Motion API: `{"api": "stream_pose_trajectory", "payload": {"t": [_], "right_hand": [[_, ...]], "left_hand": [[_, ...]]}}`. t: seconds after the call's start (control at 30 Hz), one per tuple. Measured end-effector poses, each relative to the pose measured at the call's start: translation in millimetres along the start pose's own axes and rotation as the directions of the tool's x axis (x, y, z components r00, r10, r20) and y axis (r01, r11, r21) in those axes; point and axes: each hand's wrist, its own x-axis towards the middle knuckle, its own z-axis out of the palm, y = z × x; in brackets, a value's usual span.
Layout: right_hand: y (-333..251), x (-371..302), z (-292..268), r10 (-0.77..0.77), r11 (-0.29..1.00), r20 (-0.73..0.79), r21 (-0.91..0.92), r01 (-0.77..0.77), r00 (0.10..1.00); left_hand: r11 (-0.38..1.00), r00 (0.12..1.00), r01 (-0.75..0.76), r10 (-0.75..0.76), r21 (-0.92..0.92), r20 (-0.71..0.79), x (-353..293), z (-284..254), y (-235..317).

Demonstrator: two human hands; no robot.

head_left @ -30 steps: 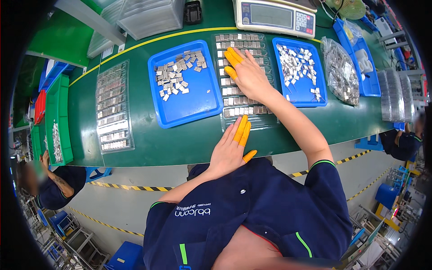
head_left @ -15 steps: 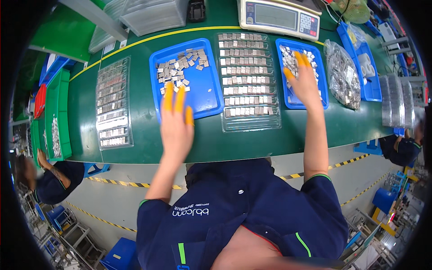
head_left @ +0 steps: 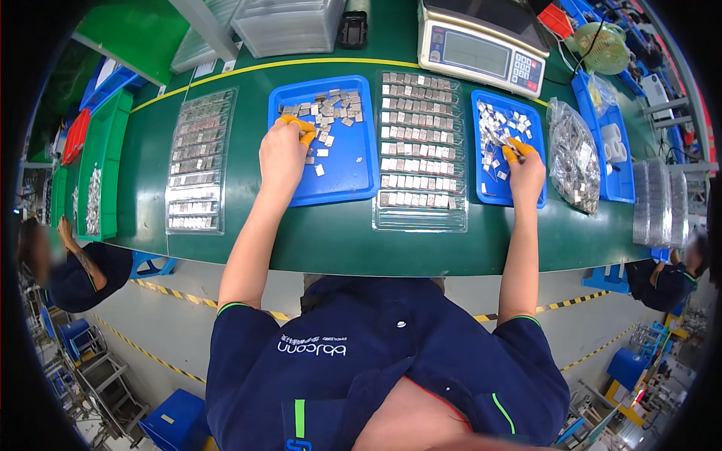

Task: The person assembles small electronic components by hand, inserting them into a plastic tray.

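My left hand (head_left: 283,156), with yellow finger cots on its fingertips, is over the left side of a blue tray (head_left: 347,174). Its fingers are curled together among small grey metal pieces (head_left: 329,113); whatever they hold is hidden. In a smaller blue tray (head_left: 492,199) on the right, my right hand (head_left: 528,174) pinches with cotted thumb and finger at small silvery-white pieces (head_left: 490,120). I cannot make out what sits in that pinch. Between the two blue trays lies a clear plastic tray (head_left: 420,222) with several rows of small rectangular pieces.
Another filled clear tray (head_left: 195,230) lies left, near green bins (head_left: 113,150). A scale (head_left: 481,49) and stacked plastic boxes (head_left: 289,30) stand at the back. To the right are a bag of parts (head_left: 575,158) and stacked clear trays (head_left: 653,203). Co-workers sit at both sides.
Both hands had spread fingers and now have them curled in. The left has moved into its tray's pieces; the right has drawn nearer, pinching at its tray's right side. The view has shifted slightly.
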Motion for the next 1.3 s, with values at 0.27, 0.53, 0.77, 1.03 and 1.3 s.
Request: {"api": "stream_pose_trajectory", "payload": {"t": [0.27,0.53,0.77,1.03,1.3], "right_hand": [[11,8,-2,0.123,0.991,-0.014,-0.053,-0.124,0.992],[32,9,7,0.016,0.936,-0.112,0.351,0.024,0.994],[26,4,-13,0.283,0.322,0.369,0.833,-0.450,0.885],[13,-9,-37,0.238,-0.175,0.511,0.859,-0.481,0.826],[13,-27,-33,0.321,0.015,0.483,0.857,-0.515,0.815]], "left_hand": [[0.516,0.946,0.325,-0.182,-0.793,0.269,5,-18,-6],[-0.181,0.872,0.460,-0.095,-0.869,0.481,-7,-33,-1],[-0.196,0.876,0.474,0.001,-0.859,0.483,-28,-27,-1],[-0.469,0.905,0.299,-0.136,-0.831,0.402,-43,-7,-24],[-0.247,0.875,0.440,-0.099,-0.863,0.474,-60,-6,-7]]}}
